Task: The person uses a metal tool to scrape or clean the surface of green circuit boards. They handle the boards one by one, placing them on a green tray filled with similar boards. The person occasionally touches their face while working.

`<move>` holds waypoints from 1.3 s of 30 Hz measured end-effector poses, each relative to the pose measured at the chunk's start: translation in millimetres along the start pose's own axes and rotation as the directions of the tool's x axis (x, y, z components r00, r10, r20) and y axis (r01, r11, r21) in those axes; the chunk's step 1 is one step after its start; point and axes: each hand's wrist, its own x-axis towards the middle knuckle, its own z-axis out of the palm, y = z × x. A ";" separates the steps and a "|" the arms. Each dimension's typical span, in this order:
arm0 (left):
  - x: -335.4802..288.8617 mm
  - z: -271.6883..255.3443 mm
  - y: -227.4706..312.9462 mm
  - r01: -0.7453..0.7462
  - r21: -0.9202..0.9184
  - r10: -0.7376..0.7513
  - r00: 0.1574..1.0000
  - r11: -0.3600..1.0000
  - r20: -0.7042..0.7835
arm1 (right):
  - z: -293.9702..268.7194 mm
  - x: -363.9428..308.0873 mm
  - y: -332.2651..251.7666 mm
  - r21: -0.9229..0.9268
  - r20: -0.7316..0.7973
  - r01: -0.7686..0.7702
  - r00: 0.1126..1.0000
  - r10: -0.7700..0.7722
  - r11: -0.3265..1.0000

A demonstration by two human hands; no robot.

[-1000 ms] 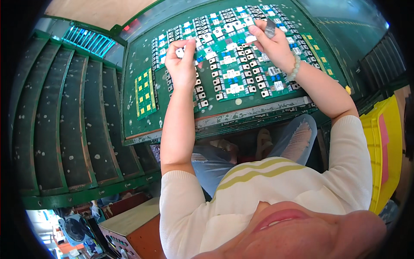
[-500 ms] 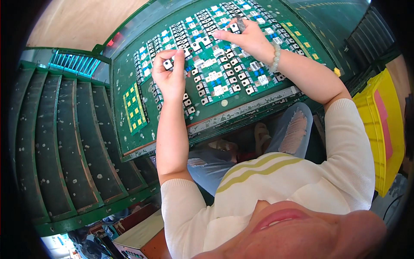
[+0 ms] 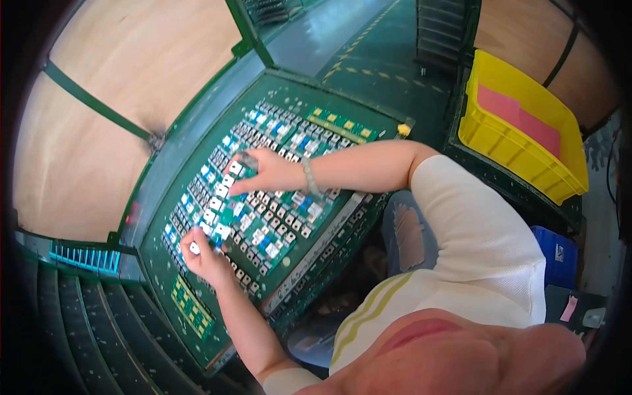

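Observation:
My left hand (image 3: 207, 261) is closed, thumb and forefinger pinching a small black component with a pale face (image 3: 194, 248) above the near-left side of the circuit board panel. My right hand (image 3: 268, 172) reaches over the panel's far-left part, thumb and fingers apart. A dark grey patch (image 3: 248, 160) shows at its fingers; what it is I cannot make out. Beside its fingertips are flat square components with a hole (image 3: 236, 168), in a row running toward my left hand. The green circuit boards (image 3: 289, 252) carry many such components, plus white and blue parts.
The boards lie on a green worktable (image 3: 309, 263) with a worn metal front edge. Green strips with yellow squares (image 3: 191, 306) flank them. A yellow crate (image 3: 526, 158) with pink sheets stands at right, a blue bin (image 3: 555, 253) below it. Dark green racks (image 3: 99, 316) are at left.
My view has turned, so the table appears rotated and the yellow crate shows more fully. My left hand still pinches a component; my right hand stays over the boards.

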 end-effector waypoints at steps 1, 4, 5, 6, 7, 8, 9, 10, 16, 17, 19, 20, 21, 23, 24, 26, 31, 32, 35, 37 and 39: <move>0.8 3.5 2.1 0.014 -0.040 -0.015 1.000 0.999 -0.018 | -0.6 0.0 -2.6 0.038 0.007 0.037 0.999 -0.038 0.999; 0.4 2.4 4.6 0.024 -0.040 -0.025 0.999 0.999 -0.027 | -2.4 -1.0 -1.6 -0.008 0.023 -0.020 1.000 0.021 1.000; -0.6 1.1 5.7 0.014 -0.052 -0.015 1.000 0.999 -0.012 | -0.3 -1.3 1.8 -0.012 0.017 0.014 1.000 -0.014 1.000; -1.0 1.0 6.0 0.005 -0.065 -0.005 1.000 0.998 0.003 | 0.0 -1.0 4.1 -0.028 0.015 0.018 1.000 -0.018 0.999; -0.3 1.2 5.5 -0.004 -0.078 0.006 1.000 0.997 0.019 | -1.6 -0.6 5.5 -0.045 0.012 0.023 1.000 -0.023 0.999; 0.7 -0.8 4.2 -0.001 -0.090 0.003 1.000 0.996 0.020 | -0.5 -1.1 4.2 -0.058 0.013 0.024 1.000 -0.023 0.998; 0.5 -1.9 4.6 -0.006 -0.092 0.008 1.000 0.996 0.019 | 0.1 -1.7 2.2 -0.058 0.012 -0.017 1.000 0.017 0.998; -0.1 -0.7 6.1 -0.011 -0.094 0.013 1.000 0.995 0.018 | 0.1 -2.4 -0.9 -0.060 0.011 -0.057 0.998 0.058 0.997; 1.8 -2.2 5.2 0.038 -0.121 -0.037 0.999 0.992 0.007 | 0.2 1.2 13.1 0.003 -0.003 -0.022 1.000 0.022 1.000; 2.1 -2.5 4.9 0.044 -0.134 -0.044 0.999 0.990 0.004 | -0.2 -1.1 4.6 0.043 0.016 -0.130 0.992 0.129 0.991; 3.5 -5.9 3.3 0.053 -0.105 -0.054 0.999 0.993 -0.004 | 1.6 -3.9 4.3 0.190 -0.020 -0.257 0.964 0.266 0.947; 3.1 -5.7 5.7 0.076 -0.071 -0.080 0.996 0.995 -0.042 | 2.1 -3.1 9.4 0.230 -0.057 -0.230 0.967 0.249 0.946; 2.9 -2.5 6.9 0.107 -0.037 -0.110 0.991 0.994 -0.080 | 0.5 -3.5 15.9 0.271 -0.098 -0.207 0.966 0.241 0.940; 4.3 -5.4 5.4 0.116 -0.055 -0.123 0.981 0.992 -0.152 | 0.4 -2.5 11.1 0.334 -0.054 -0.188 0.974 0.218 0.924; 2.9 -5.5 8.9 0.102 -0.107 -0.116 0.985 0.989 -0.129 | -2.1 -3.0 15.3 0.307 -0.029 -0.182 0.979 0.200 0.934; 3.4 -9.4 12.5 0.077 -0.196 -0.093 0.993 0.977 -0.071 | -1.5 -4.5 15.0 0.261 0.000 -0.152 0.987 0.158 0.953; 8.6 -15.5 16.2 0.025 -0.284 -0.024 1.000 0.959 0.007 | -3.4 -4.8 14.5 0.232 0.058 -0.098 0.995 0.087 0.968; 10.9 -18.5 15.8 0.021 -0.289 -0.016 1.000 0.957 0.019 | -3.3 -4.4 15.5 0.228 0.063 -0.108 0.993 0.096 0.968; 11.0 -18.8 18.8 0.032 -0.300 -0.026 0.999 0.953 0.023 | -6.4 -4.7 18.6 0.211 0.103 -0.100 0.991 0.079 0.972; 11.3 -17.9 19.8 0.021 -0.217 -0.024 1.000 0.976 -0.010 | -5.4 -6.5 17.6 0.192 0.099 -0.088 0.993 0.070 0.978; 11.1 -17.8 22.5 0.058 -0.216 -0.068 0.997 0.975 -0.039 | -4.9 -6.5 16.7 0.167 0.108 -0.072 0.993 0.054 0.983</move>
